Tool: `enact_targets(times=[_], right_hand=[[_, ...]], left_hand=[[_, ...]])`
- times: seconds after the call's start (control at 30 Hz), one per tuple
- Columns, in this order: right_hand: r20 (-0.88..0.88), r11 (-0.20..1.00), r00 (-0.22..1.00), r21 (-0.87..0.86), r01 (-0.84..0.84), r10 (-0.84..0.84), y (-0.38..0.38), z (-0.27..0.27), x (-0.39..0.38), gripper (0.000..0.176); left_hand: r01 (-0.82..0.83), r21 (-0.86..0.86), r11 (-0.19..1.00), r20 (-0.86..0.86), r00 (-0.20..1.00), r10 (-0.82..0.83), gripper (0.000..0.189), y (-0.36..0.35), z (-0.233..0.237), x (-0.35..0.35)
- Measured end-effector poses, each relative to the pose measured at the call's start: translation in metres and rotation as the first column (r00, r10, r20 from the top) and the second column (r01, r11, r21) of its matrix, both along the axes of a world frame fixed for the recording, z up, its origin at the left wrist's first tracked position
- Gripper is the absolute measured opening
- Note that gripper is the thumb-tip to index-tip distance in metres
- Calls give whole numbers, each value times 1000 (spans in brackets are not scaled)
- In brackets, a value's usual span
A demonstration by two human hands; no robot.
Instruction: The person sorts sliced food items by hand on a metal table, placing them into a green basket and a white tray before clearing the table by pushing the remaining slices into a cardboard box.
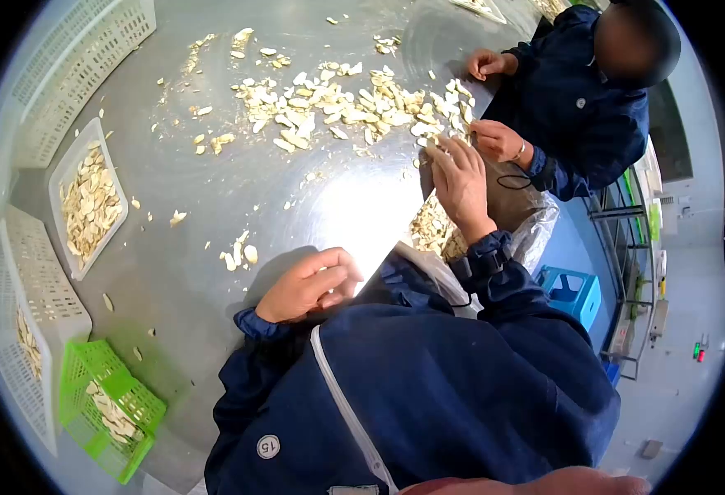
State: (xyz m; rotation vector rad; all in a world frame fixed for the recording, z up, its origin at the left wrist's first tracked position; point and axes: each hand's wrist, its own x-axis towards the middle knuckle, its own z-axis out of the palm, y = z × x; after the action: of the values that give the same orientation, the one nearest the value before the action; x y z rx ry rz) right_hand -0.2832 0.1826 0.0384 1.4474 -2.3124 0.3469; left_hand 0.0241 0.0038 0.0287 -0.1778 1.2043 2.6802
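Observation:
Pale dried slices lie scattered in a long band across the metal table. My right hand reaches over the table's right edge, fingers stretched out, their tips beside the slices at the end of the band. Below it, an open bag holds more slices. My left hand rests at the table's near edge with its fingers loosely curled in; nothing shows in it. A few slices lie just beyond this hand.
At the left stand a white tray of slices, white perforated baskets and a green basket with slices. Across the right corner, a co-worker in dark blue has both hands near the slices. A blue stool stands on the floor.

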Motion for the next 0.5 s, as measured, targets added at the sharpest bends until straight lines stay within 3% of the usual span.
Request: enact_targets(times=[0.1,0.17,0.33,0.5], right_hand=[[155,983,978,-138,-118,139,-34,10,11,31],[155,958,951,-141,-248,269,-65,5,22,41],[155,945,932,-45,-325,328,-117,-1,42,40],[304,946,898,-37,-322,318,-92,-2,10,34]], left_hand=[[-28,25,999,30,999,28,20,1,1,1],[-39,38,999,29,999,38,21,2,2,1],[-72,23,997,45,996,71,21,1,7,2],[-92,9,996,16,996,92,21,1,0,2]])
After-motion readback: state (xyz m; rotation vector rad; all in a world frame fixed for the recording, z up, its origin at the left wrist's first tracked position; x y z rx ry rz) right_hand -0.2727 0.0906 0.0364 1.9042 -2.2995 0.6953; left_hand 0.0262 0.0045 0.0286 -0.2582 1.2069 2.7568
